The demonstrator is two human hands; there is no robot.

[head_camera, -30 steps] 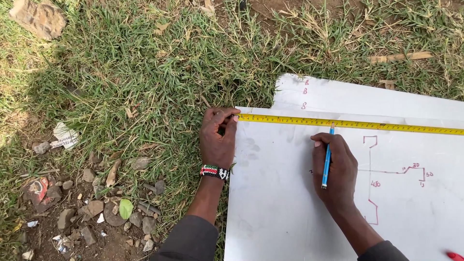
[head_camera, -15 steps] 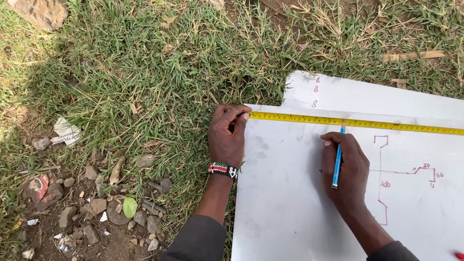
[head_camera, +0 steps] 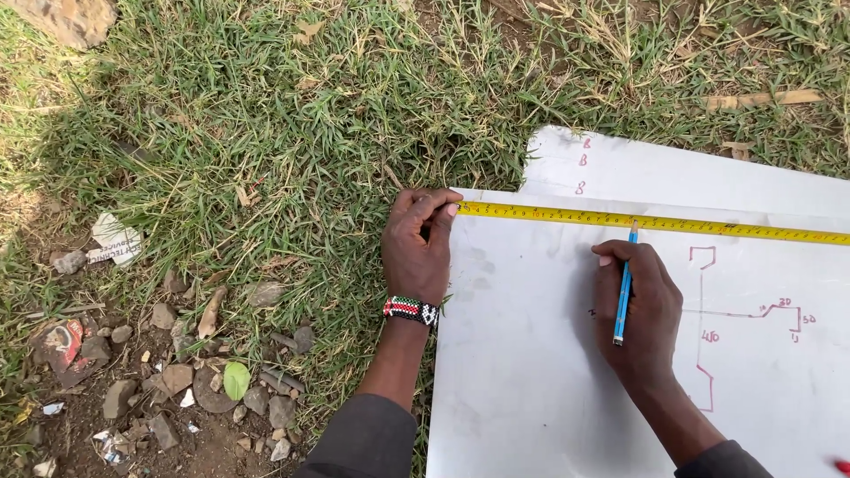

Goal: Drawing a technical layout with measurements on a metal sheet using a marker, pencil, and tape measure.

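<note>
the left hand (head_camera: 418, 252) reaches forward from a dark sleeve, palm down, with a beaded red, white, green and black wristband (head_camera: 411, 310) around the wrist. its fingers curl over the left edge of the large white flat sheet (head_camera: 531, 372), and thumb and fingertips are pinched closed on the end of the yellow metal tape measure (head_camera: 646, 222), pressing it against the sheet's corner. the tape runs from that corner to the right, flat across the upper part of the sheet and out of view at the right edge.

the right hand (head_camera: 639, 310) lies on the sheet below the tape, wrist bent slightly, knuckles up. its fingers are closed around a slim blue pencil (head_camera: 624, 288), held nearly upright in the view, with the tip touching the sheet just at the lower edge of the tape. the two hands are well apart along the tape.

to the right of the right hand, red line drawings (head_camera: 708, 327) with small markings are on the sheet. a second white sheet (head_camera: 673, 168) lies partly beneath the first, jutting out beyond its top edge. both rest on green grass (head_camera: 266, 133), with grey stones and scraps of litter (head_camera: 150, 372) on bare soil at the lower left.
</note>
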